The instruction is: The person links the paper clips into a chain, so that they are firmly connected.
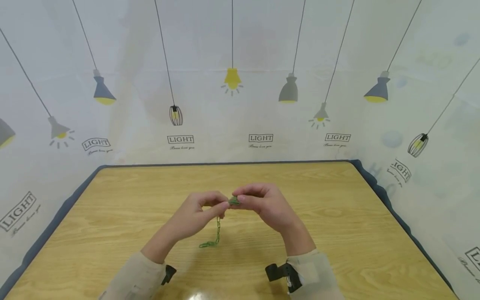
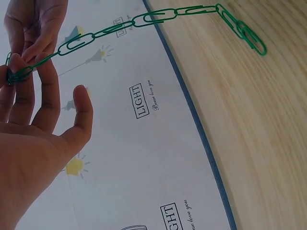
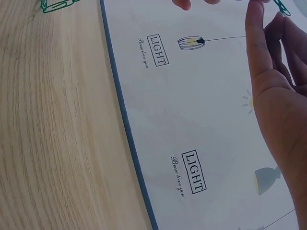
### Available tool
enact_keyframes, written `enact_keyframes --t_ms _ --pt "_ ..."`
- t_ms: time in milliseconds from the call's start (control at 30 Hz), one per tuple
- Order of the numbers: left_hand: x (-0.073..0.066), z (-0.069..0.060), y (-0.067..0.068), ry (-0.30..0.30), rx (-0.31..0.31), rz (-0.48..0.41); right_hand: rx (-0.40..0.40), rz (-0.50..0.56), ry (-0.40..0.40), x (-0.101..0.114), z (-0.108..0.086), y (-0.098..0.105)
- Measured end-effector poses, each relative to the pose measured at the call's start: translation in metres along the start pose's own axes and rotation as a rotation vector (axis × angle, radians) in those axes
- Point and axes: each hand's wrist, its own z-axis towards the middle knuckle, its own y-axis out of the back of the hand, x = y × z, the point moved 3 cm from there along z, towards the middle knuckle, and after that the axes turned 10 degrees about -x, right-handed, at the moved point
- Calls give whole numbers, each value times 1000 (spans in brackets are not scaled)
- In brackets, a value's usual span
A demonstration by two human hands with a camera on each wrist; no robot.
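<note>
Over the middle of the table, my two hands meet at the fingertips. A chain of linked green paper clips hangs from my left hand, its lower end lying on the tabletop. In the left wrist view several links of the chain stretch away from the pinching thumb and finger of that hand. My right hand pinches green paper clips at the chain's upper end, against the left fingertips. How these clips join is hidden by the fingers. The right wrist view shows a green clip beside the right fingertips.
The wood-grain table has a dark blue border along its far and side edges. Behind it and at both sides stand pale walls printed with hanging lamps and the word LIGHT. Each wrist carries a black strap.
</note>
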Motion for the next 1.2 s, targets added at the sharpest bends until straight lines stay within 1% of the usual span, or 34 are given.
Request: enact_keyframes --t_ms 200,300,600,967,1200 --pt "-1 1 1 -7 1 -30 -8 4 -11 2 3 1" --pt "-1 1 1 -8 1 -45 3 10 -3 1 3 2" --pt "0 1 2 14 -5 -66 -5 39 -10 0 4 0" --pt "-1 0 1 25 -7 -84 -2 64 9 1 2 -1" --pt "0 0 1 35 4 -135 6 66 33 -2 1 -1"
